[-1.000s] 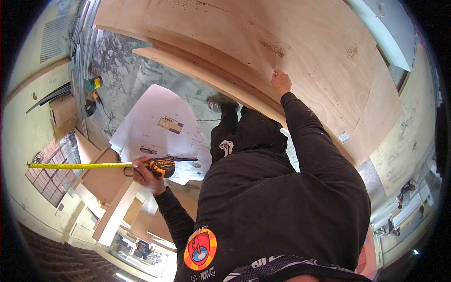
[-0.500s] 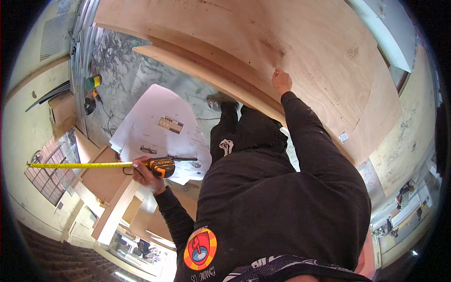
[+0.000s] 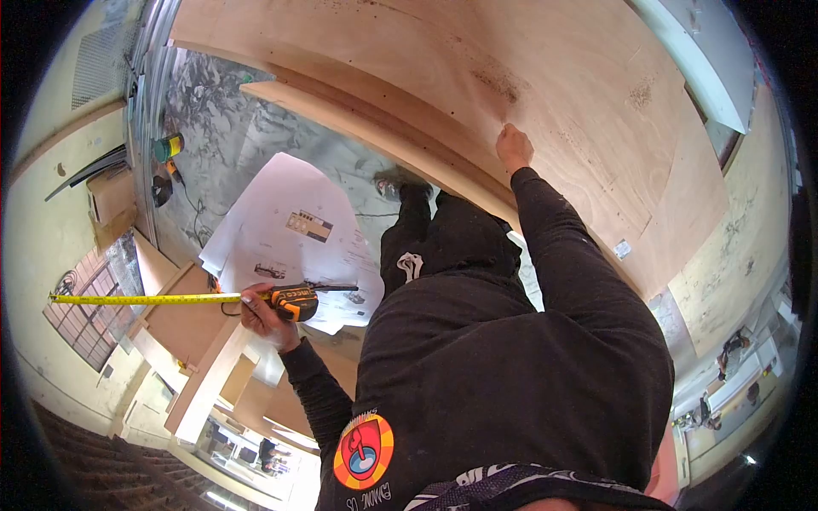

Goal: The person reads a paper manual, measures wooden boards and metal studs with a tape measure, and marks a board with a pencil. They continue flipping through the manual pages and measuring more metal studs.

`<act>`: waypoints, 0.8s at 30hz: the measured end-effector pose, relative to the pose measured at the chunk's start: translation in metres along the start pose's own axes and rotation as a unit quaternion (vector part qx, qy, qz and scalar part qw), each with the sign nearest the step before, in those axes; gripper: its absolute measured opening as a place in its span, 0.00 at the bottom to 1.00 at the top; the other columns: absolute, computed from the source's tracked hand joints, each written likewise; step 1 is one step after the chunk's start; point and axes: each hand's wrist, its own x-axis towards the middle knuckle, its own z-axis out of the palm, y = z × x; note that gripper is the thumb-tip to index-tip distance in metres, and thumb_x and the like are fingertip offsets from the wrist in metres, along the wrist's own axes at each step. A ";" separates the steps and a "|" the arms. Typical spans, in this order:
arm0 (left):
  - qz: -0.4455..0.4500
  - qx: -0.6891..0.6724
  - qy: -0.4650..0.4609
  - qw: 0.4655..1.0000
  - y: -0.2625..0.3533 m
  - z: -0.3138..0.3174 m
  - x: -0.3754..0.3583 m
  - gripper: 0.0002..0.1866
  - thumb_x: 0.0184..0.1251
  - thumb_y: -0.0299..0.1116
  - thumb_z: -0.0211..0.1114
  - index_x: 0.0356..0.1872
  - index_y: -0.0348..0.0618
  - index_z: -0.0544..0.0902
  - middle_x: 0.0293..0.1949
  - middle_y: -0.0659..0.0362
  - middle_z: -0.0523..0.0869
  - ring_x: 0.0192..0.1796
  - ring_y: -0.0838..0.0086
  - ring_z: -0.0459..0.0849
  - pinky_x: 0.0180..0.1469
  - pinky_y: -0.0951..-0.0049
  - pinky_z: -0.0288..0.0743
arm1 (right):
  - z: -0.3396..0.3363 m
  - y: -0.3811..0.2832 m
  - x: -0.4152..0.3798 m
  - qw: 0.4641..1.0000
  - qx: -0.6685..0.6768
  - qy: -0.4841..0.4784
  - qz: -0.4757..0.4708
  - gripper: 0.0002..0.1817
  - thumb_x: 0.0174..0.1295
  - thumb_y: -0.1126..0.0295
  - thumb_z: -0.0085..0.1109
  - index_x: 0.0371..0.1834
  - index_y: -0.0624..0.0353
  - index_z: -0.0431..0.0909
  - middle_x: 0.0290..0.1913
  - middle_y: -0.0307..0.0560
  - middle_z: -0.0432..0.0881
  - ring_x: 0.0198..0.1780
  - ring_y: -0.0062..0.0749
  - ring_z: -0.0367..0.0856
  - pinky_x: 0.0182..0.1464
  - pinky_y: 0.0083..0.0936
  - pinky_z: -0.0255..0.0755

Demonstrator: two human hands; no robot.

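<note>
My left hand (image 3: 265,316) is wrapped around an orange and black tape measure (image 3: 294,303). Its yellow blade (image 3: 145,299) sticks out far to the left, free in the air. A thin black stick-like piece (image 3: 336,288) points right from beside the case. Large white printed sheets (image 3: 290,213), with drawings on them, hang just beyond this hand. My right hand (image 3: 515,148) is closed, fingers curled together, over the large plywood panel (image 3: 588,119). I cannot tell what, if anything, is pinched in it. Sawdust (image 3: 498,83) lies on the panel just past its knuckles.
A long wooden strip (image 3: 375,132) runs along the panel's near edge. On the grey floor at left are a green and yellow tin (image 3: 169,147) and an orange-handled tool (image 3: 175,173) with a cord. Wooden framing (image 3: 209,383) stands at lower left.
My right hand has shifted very slightly to the right over the panel. The tape measure in my left hand stays nearly in place, its blade still extended.
</note>
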 end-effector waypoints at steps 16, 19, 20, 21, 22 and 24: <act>0.007 0.013 -0.013 1.000 0.005 0.004 -0.002 0.28 0.75 0.52 0.47 0.27 0.36 0.77 0.24 0.60 0.75 0.26 0.79 0.72 0.29 0.81 0.67 | -0.009 0.004 -0.002 1.000 -0.009 -0.002 0.018 0.12 0.63 0.61 0.46 0.40 0.53 0.79 0.35 0.57 0.84 0.40 0.53 0.83 0.41 0.45 0.76; 0.020 0.021 -0.014 0.999 0.008 0.004 -0.003 0.27 0.75 0.52 0.47 0.27 0.36 0.77 0.24 0.60 0.75 0.26 0.79 0.72 0.30 0.81 0.66 | -0.010 0.005 0.000 0.999 -0.013 0.012 0.041 0.12 0.63 0.61 0.47 0.40 0.53 0.79 0.34 0.58 0.84 0.40 0.54 0.83 0.41 0.45 0.76; 0.014 0.011 -0.014 1.000 0.006 0.003 -0.004 0.27 0.75 0.51 0.47 0.27 0.36 0.77 0.24 0.60 0.75 0.27 0.79 0.72 0.30 0.81 0.66 | -0.010 0.005 0.001 0.999 -0.007 0.016 0.037 0.12 0.63 0.61 0.47 0.41 0.52 0.79 0.35 0.58 0.84 0.40 0.53 0.83 0.41 0.45 0.76; 0.008 0.002 -0.015 1.000 0.005 0.002 -0.004 0.27 0.75 0.51 0.47 0.27 0.36 0.77 0.24 0.61 0.75 0.27 0.79 0.72 0.30 0.81 0.66 | -0.009 0.006 0.002 0.999 -0.002 0.020 0.034 0.12 0.63 0.61 0.47 0.43 0.51 0.78 0.35 0.58 0.84 0.40 0.53 0.83 0.41 0.45 0.76; 0.008 0.001 -0.015 1.000 0.005 0.001 -0.004 0.27 0.75 0.51 0.47 0.27 0.36 0.77 0.24 0.61 0.75 0.27 0.79 0.72 0.30 0.81 0.66 | -0.008 0.008 0.003 0.999 -0.002 0.020 0.034 0.12 0.63 0.61 0.47 0.43 0.51 0.78 0.35 0.58 0.84 0.40 0.53 0.83 0.41 0.45 0.76; 0.008 0.007 -0.014 1.000 0.006 0.001 -0.004 0.27 0.75 0.51 0.47 0.27 0.36 0.77 0.24 0.61 0.75 0.27 0.80 0.72 0.30 0.81 0.66 | -0.008 0.010 0.003 0.999 -0.013 0.014 0.027 0.13 0.63 0.61 0.47 0.45 0.50 0.78 0.37 0.58 0.84 0.41 0.53 0.83 0.42 0.45 0.77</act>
